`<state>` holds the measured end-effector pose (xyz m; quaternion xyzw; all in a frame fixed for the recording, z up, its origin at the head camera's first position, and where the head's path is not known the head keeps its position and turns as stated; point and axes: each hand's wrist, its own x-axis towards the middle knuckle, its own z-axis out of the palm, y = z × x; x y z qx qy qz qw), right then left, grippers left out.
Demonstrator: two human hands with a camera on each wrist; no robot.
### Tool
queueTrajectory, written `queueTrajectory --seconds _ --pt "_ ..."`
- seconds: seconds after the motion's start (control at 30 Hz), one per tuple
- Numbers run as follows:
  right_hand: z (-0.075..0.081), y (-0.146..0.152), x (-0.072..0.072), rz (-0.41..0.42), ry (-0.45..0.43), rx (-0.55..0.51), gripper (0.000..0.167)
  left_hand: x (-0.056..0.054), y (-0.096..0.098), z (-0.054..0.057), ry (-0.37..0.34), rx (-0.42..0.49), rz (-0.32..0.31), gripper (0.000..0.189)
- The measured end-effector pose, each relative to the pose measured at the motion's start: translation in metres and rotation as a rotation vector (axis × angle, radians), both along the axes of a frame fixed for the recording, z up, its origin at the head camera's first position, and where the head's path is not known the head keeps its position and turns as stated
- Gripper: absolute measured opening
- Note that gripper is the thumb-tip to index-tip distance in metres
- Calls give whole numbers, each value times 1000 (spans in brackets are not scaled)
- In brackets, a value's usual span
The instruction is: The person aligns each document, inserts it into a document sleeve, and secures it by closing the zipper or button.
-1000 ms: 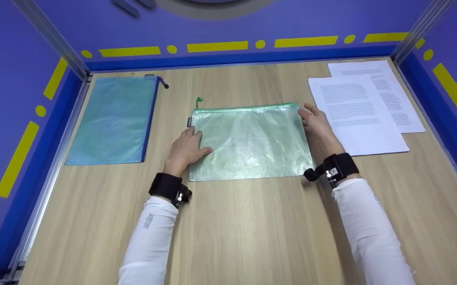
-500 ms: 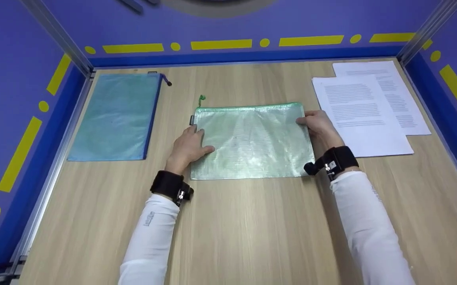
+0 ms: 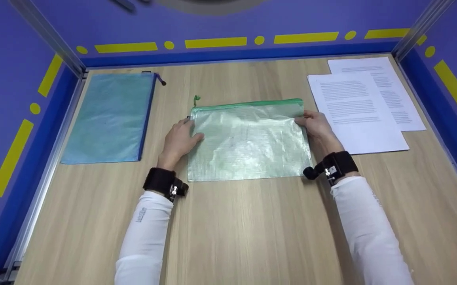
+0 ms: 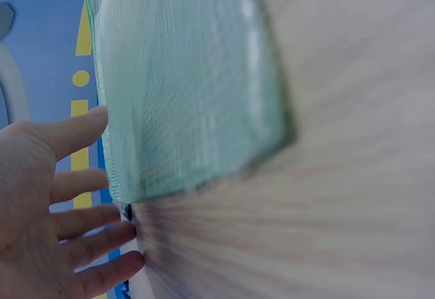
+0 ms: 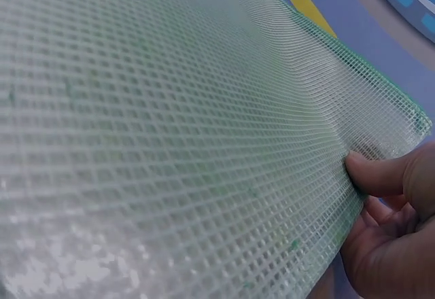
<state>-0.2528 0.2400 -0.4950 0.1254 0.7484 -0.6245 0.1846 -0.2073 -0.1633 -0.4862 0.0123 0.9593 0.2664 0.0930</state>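
Note:
A clear mesh zipper pouch [image 3: 248, 146] with a green zipper edge is at the middle of the table, its zipper side toward the back wall. A green pull cord sticks out at its back left corner. My right hand [image 3: 318, 126] pinches the pouch's right edge, thumb on top and fingers curled underneath; the right wrist view shows this grip on the mesh [image 5: 204, 136]. At the left edge my left hand [image 3: 177, 139] has its fingers loosely extended, with the thumb over the pouch. In the left wrist view those fingers [image 4: 95, 241] are spread beside the pouch's edge.
A blue-green zipper pouch [image 3: 107, 116] with a dark blue zipper edge lies at the back left. Printed sheets [image 3: 357, 114] lie overlapping at the back right, close to my right hand. Blue panels [image 3: 220, 23] with yellow marks border the table [image 3: 236, 237].
My right hand has gone from touching the pouch's right edge to pinching it, and the zipper side has tipped up a little. My left hand has shifted slightly back and left.

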Motion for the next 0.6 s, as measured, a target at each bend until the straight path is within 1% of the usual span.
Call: queueTrajectory --seconds 0.1,0.17,0.23,0.33,0.43,0.53,0.6 --pt "-2 0 2 -3 29 0 49 -8 -3 -3 26 30 57 71" --pt "-3 0 3 -19 32 -36 48 -13 -4 -5 26 60 85 74" --pt "-4 -1 4 -47 24 -91 47 -17 -5 -5 12 102 105 78" --pt "-6 -1 5 -88 1 -174 45 -21 -6 -2 -46 205 140 83" --pt "-8 -1 4 -95 0 -188 45 -24 -5 2 -84 334 187 84" --pt "-9 1 3 -111 -7 -200 41 -27 -2 3 -66 447 233 79" --pt "-9 2 3 -118 -6 -206 36 -28 0 3 -42 498 248 72"
